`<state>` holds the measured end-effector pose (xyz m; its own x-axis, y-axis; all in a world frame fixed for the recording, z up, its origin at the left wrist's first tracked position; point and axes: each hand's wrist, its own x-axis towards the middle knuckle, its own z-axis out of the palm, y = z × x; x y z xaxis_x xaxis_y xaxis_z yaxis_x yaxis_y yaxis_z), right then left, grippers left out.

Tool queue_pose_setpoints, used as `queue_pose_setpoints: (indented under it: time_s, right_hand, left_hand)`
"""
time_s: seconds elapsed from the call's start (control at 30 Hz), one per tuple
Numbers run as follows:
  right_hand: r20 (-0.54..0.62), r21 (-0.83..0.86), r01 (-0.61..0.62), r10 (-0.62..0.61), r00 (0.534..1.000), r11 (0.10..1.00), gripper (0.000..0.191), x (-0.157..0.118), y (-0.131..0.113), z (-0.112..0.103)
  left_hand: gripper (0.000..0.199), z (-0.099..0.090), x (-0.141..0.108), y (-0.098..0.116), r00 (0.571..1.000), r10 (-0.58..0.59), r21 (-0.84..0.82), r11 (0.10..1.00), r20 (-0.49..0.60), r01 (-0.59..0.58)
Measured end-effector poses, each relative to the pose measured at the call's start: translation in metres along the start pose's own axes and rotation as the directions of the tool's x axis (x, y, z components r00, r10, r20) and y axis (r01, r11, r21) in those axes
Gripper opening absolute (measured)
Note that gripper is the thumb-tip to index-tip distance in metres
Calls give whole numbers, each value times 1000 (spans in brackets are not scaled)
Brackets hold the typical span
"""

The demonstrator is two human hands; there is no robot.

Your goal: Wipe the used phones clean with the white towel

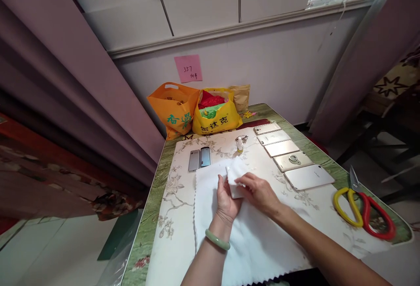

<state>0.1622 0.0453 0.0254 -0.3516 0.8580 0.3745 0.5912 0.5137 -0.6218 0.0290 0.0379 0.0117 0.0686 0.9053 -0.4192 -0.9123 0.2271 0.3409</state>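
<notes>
My left hand (229,199), palm up with a green bangle on the wrist, is closed around a flat white slab (236,193) that looks like a phone. Bent over it, my right hand (260,192) pinches a small white cloth (235,171) against the slab's face. Much of the slab is hidden by the fingers and cloth. Beneath both hands a large white cloth (210,216) with a scalloped edge is spread out. Just beyond stands a small spray bottle (240,145) with yellowish liquid.
Two phones (199,159) lie side by side at the left. Several phones, including a white one (309,177), form a row at the right. Scissors (361,209) rest near the right edge. Behind are glasses (243,138), an orange bag (175,106) and a yellow bag (218,117).
</notes>
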Motion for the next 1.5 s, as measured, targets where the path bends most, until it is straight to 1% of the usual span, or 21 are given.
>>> queue_pose_setpoints:
  time_s: [0.07, 0.13, 0.2, 0.27, 0.37, 0.47, 0.53, 0.6, 0.67, 0.73, 0.83, 0.9, 0.97, 1.03, 1.07, 1.17, 1.23, 1.3, 1.37, 1.5]
  right_hand:
    - [30, 79, 19, -21, 999, 997, 23, -7, 0, 15]
    - [24, 142, 25, -28, 999, 990, 23, -12, 1, 22]
    - [52, 179, 35, -45, 998, 983, 22, -12, 1, 22]
    - [100, 180, 23, -42, 994, 983, 17, -9, -2, 19]
    - [128, 173, -67, 45, 991, 983, 11, 3, -7, 19]
    - [52, 201, -157, 149, 987, 967, 8, 21, -4, 25]
    - [-17, 209, -187, 195, 981, 960, 7, 34, 2, 29]
    - [-67, 207, -207, 224, 972, 956, 11, 45, 9, 29]
    - [-101, 210, -220, 245, 964, 953, 17, 49, 14, 28]
    - [-125, 212, -205, 235, 964, 956, 15, 45, 17, 26]
    - [-112, 184, -129, 151, 982, 975, 11, 24, 17, 24]
    - [-67, 169, -67, 79, 995, 983, 11, 6, 15, 21]
    - [-10, 189, -12, 14, 1000, 982, 12, -10, 11, 19]
    - [34, 219, 17, -25, 999, 976, 12, -18, 8, 19]
    - [46, 228, 17, -28, 999, 974, 11, -18, 7, 19]
    - [30, 219, -37, 32, 999, 975, 8, -1, 6, 24]
    - [-30, 217, -108, 117, 993, 970, 7, 17, 8, 29]
    - [-105, 234, -178, 207, 973, 956, 9, 35, 10, 35]
    - [-165, 258, -229, 277, 947, 939, 11, 48, 14, 39]
    - [-244, 302, -273, 351, 904, 914, 19, 57, 20, 41]
  left_hand:
    - [43, 0, -2, 0, 1000, 11, -13, 1000, -11, -11]
    - [43, 0, -4, 1, 1000, 9, -26, 1000, -10, -9]
    - [44, -1, -6, 1, 1000, -14, -39, 999, -17, 14]
    - [47, -1, -7, 2, 998, -56, -41, 998, -38, 55]
    - [49, -1, -6, 3, 994, -90, -21, 996, -54, 89]
    - [49, 1, -3, 4, 998, -54, -2, 999, -9, 54]
    - [52, 2, -2, 4, 998, -36, 11, 999, 43, 35]
    - [54, 3, -2, 3, 996, -34, 19, 999, 87, 32]
    - [55, 3, -2, 2, 994, -28, 20, 999, 102, 27]
    - [55, 1, -1, 2, 995, -25, 23, 999, 92, 23]
    - [52, -2, -1, 1, 998, -18, 5, 1000, 62, 18]
    - [51, -3, -1, 1, 999, -14, -8, 1000, 37, 15]
    - [51, -4, -1, 2, 1000, -16, -9, 1000, 12, 16]
    - [51, -4, 0, 2, 1000, -18, -12, 1000, -8, 18]
    - [50, -4, 0, 3, 1000, -16, -17, 1000, -16, 15]
    - [51, -4, 1, 2, 1000, -22, -32, 999, -5, 22]
    - [51, -3, 2, 1, 999, -39, -15, 999, 24, 39]
    - [48, -2, 3, 0, 999, -36, 14, 999, 39, 36]
    - [40, -1, 3, -1, 999, -21, 36, 999, 27, 20]
    - [29, -2, 6, -2, 999, -44, 59, 997, 3, 44]
